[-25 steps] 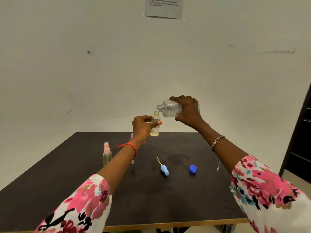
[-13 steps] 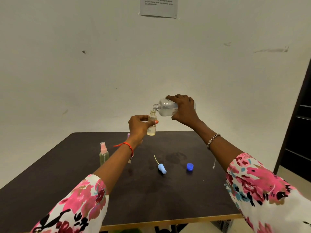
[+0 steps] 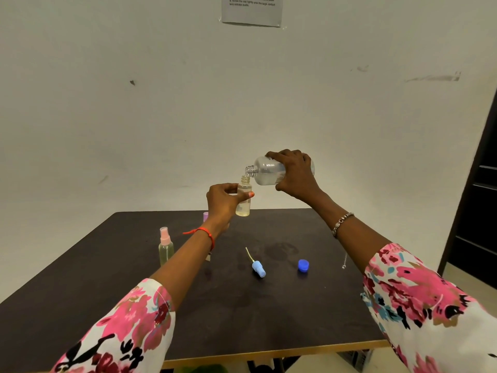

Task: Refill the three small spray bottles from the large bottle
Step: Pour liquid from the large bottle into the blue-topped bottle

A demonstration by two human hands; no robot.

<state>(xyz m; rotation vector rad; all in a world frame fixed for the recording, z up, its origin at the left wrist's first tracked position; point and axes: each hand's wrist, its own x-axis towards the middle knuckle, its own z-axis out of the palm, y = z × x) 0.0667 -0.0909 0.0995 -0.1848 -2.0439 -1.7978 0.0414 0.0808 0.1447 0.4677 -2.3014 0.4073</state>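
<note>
Two flowered sleeves frame the nearest part of the view, both arms reaching out over the dark table (image 3: 269,319). On the tabletop, midway out, a light blue spray head (image 3: 259,269) lies on its side with its dip tube pointing away. A darker blue cap (image 3: 303,265) sits just to its right, apart from it. Further left a pink-topped spray bottle (image 3: 166,249) stands upright with its top on. Beyond the left wrist only a purple top (image 3: 205,216) shows; what is under it is hidden.

Above the far edge of the table, the left hand (image 3: 224,201) pinches the open small bottle (image 3: 244,205) between thumb and fingers. It holds the bottle upright in the air, with pale liquid low inside. The right hand (image 3: 297,172) grasps the large bottle (image 3: 265,170) from above, fingers wrapped over its body. That bottle's long axis runs nearly level, with its threaded mouth pointing left and dipping a little. The mouth hangs right over the small bottle's neck, almost touching it, and the pour depends on that alignment. I cannot tell whether a stream is running.

The right hand is the higher one, and a further tilt of its wrist would likely set the flow. The mouth is wider than the neck under it, so a spill looks easy.

A printed sheet (image 3: 251,9) hangs on the wall beyond.
</note>
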